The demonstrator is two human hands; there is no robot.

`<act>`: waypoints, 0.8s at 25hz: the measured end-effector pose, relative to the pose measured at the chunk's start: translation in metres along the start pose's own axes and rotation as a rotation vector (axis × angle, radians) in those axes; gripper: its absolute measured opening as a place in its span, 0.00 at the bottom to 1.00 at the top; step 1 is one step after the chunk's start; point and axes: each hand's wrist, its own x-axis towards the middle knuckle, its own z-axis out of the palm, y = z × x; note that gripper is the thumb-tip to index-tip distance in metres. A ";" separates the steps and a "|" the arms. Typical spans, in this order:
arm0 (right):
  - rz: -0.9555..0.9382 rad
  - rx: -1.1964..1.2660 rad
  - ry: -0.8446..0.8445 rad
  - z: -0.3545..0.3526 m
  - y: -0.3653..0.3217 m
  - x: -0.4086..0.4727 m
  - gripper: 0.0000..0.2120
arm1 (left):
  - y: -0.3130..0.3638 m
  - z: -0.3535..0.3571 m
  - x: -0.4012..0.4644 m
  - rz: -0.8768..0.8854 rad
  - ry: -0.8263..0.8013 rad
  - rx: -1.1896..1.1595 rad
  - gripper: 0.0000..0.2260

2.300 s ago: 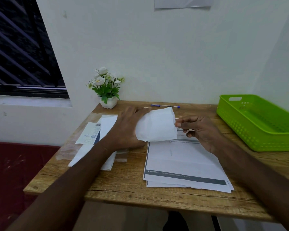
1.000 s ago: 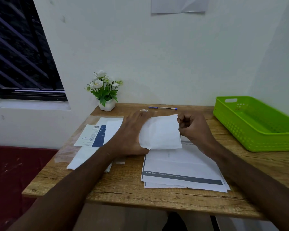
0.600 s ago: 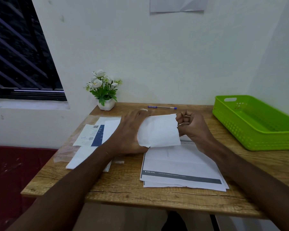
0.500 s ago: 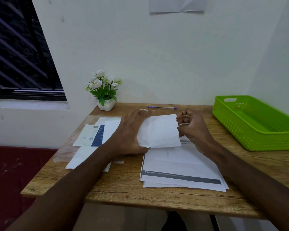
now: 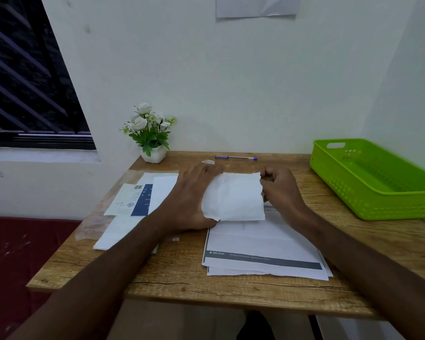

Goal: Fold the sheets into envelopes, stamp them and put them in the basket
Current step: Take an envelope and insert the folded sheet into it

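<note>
White folded sheet: held up over the far end of the paper stack, between both hands; its right edge is ragged.
Left hand: wrapped around the sheet's left side, thumb under the lower left corner, fingers hidden behind the paper; clamped on it.
Right hand: curled into a loose fist at the sheet's upper right edge, fingertips pinching the ragged border.
Paper stack: several printed sheets lying flat on the wooden table, the top one with a dark band reading "END GOAL" near its front edge.
Left pile: white sheets and a slip with a blue stripe and barcode, partly on clear plastic, beside the left forearm.
Green basket: plastic, perforated walls, at the table's right edge, well apart from the hands.
Blue pen: lying along the table's far edge near the wall.
Small round object: just left of the pen, too small to identify.
Flower pot: white, with white blooms, at the far left corner.
</note>
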 end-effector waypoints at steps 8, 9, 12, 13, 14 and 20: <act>0.159 0.152 -0.195 -0.010 -0.003 0.001 0.05 | -0.005 -0.003 0.000 -0.025 0.050 0.086 0.47; 0.206 0.180 -0.261 -0.013 -0.002 0.001 0.07 | -0.007 -0.004 0.000 -0.030 0.056 0.097 0.47; 0.285 0.190 -0.354 -0.018 -0.001 0.002 0.15 | -0.011 -0.004 0.000 -0.011 0.056 0.124 0.46; 0.304 0.186 -0.361 -0.019 0.000 0.003 0.16 | -0.012 -0.004 0.000 -0.009 0.056 0.128 0.46; 0.320 0.185 -0.363 -0.019 -0.001 0.004 0.15 | -0.012 -0.004 0.000 -0.010 0.056 0.129 0.45; 0.335 0.214 -0.383 -0.021 -0.002 0.004 0.10 | -0.012 -0.005 -0.001 -0.013 -0.017 0.168 0.44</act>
